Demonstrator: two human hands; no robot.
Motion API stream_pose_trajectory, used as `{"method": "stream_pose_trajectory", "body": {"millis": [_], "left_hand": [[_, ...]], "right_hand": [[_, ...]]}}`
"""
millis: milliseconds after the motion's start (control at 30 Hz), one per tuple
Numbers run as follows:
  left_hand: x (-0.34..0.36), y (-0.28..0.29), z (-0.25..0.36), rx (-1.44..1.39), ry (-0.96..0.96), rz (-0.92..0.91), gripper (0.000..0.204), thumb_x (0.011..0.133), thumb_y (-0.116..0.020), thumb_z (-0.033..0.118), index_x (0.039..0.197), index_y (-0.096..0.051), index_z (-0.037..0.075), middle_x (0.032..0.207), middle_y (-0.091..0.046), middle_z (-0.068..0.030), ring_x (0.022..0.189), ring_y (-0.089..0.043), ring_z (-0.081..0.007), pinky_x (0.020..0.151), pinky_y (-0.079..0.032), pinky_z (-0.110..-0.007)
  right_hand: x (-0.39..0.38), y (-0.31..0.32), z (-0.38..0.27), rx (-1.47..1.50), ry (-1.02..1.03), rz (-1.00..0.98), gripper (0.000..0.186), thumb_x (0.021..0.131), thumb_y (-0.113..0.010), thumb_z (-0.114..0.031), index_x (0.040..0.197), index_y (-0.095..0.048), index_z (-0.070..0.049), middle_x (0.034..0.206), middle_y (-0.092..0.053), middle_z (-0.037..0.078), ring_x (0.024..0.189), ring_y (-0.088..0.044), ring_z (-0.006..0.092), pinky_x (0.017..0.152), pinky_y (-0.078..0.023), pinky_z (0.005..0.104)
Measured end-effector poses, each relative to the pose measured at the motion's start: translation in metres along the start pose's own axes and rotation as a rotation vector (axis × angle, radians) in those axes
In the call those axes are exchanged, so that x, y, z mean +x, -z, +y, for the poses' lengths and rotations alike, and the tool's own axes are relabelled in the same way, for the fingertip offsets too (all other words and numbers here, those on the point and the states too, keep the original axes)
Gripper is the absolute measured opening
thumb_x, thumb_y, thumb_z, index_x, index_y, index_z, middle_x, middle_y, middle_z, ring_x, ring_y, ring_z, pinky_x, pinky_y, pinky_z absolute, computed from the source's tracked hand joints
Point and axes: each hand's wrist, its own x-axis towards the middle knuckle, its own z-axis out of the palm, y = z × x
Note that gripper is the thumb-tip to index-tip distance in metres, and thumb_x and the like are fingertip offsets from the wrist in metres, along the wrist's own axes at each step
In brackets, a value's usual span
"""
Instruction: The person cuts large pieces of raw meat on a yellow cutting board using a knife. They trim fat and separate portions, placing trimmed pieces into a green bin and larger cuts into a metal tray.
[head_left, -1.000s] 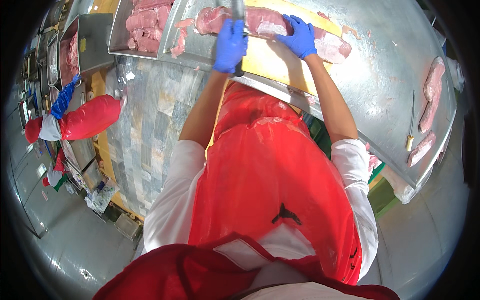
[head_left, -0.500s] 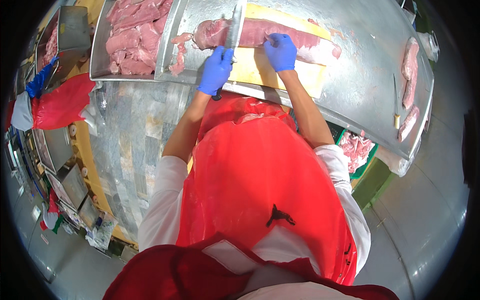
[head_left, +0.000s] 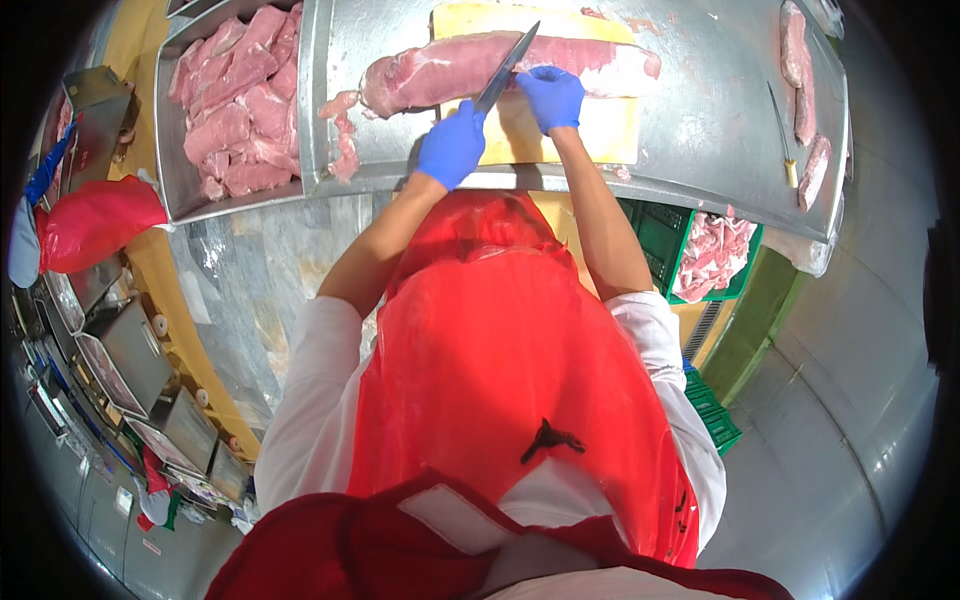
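A long pink loin of meat [head_left: 432, 72] lies crosswise over a yellow cutting board [head_left: 515, 148] on a metal worktable. My left hand [head_left: 452, 146], in a blue glove, is closed round the handle of a knife. The knife's blade [head_left: 508, 66] slants away to the right across the loin, its tip past the far edge. Just right of the blade, my blue-gloved right hand [head_left: 552, 97] pinches the near side of the loin with bent fingers. Small meat trimmings [head_left: 344, 142] lie beside the loin's left end.
A metal bin [head_left: 303, 100] of cut meat adjoins the worktable [head_left: 700, 130] on the left. Narrow meat strips [head_left: 803, 85] and a thin rod with a pale handle [head_left: 790, 172] lie at the right. Below the table edge sits a green crate [head_left: 752, 255] of meat pieces.
The knife has swung from nearly straight ahead to a rightward slant, its tip nearer my right hand. My right hand stays at the loin. The whole view has shifted a little.
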Motion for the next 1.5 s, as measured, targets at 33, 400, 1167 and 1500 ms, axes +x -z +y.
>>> {"method": "stream_pose_trajectory", "body": {"millis": [33, 400, 1167, 1500], "left_hand": [[-0.005, -0.004, -0.004, 0.001, -0.015, 0.0, 0.03, 0.102, -0.046, 0.03, 0.108, -0.05, 0.002, 0.091, -0.066, -0.032, 0.078, -0.064, -0.051, 0.07, -0.05, -0.06], [0.02, -0.014, 0.027, -0.057, 0.034, -0.022, 0.027, 0.101, -0.049, 0.03, 0.107, -0.051, 0.004, 0.086, -0.064, -0.0315, 0.078, -0.063, -0.0511, 0.068, -0.049, -0.06], [0.043, -0.073, 0.034, 0.015, -0.143, 0.019, 0.022, 0.102, -0.049, 0.026, 0.109, -0.05, 0.005, 0.077, -0.064, -0.0254, 0.068, -0.062, -0.0464, 0.06, -0.049, -0.056], [0.071, -0.1, 0.089, 0.014, 0.082, 0.015, 0.024, 0.103, -0.048, 0.026, 0.105, -0.05, 0.002, 0.081, -0.066, -0.0245, 0.076, -0.064, -0.0467, 0.069, -0.05, -0.057]], "right_hand": [[0.0, -0.002, 0.002, -0.011, 0.014, 0.022, 0.032, 0.075, -0.081, -0.028, 0.084, -0.075, 0.002, 0.071, -0.07, 0.009, 0.063, -0.063, 0.0144, 0.061, -0.053, 0.0311], [0.009, 0.007, 0.035, 0.497, -0.102, -0.056, 0.019, 0.08, -0.076, -0.012, 0.081, -0.072, 0.006, 0.072, -0.07, 0.009, 0.062, -0.066, 0.0131, 0.058, -0.053, 0.0272], [0.015, 0.089, 0.082, 0.869, -0.115, -0.079, 0.014, 0.083, -0.071, 0.004, 0.097, -0.07, 0.007, 0.085, -0.068, 0.01, 0.073, -0.067, 0.0179, 0.072, -0.062, 0.0354], [0.077, 0.152, 0.091, 0.851, 0.039, -0.163, 0.019, 0.082, -0.075, -0.001, 0.098, -0.071, 0.008, 0.085, -0.071, 0.012, 0.075, -0.07, 0.0188, 0.069, -0.057, 0.0292]]}}
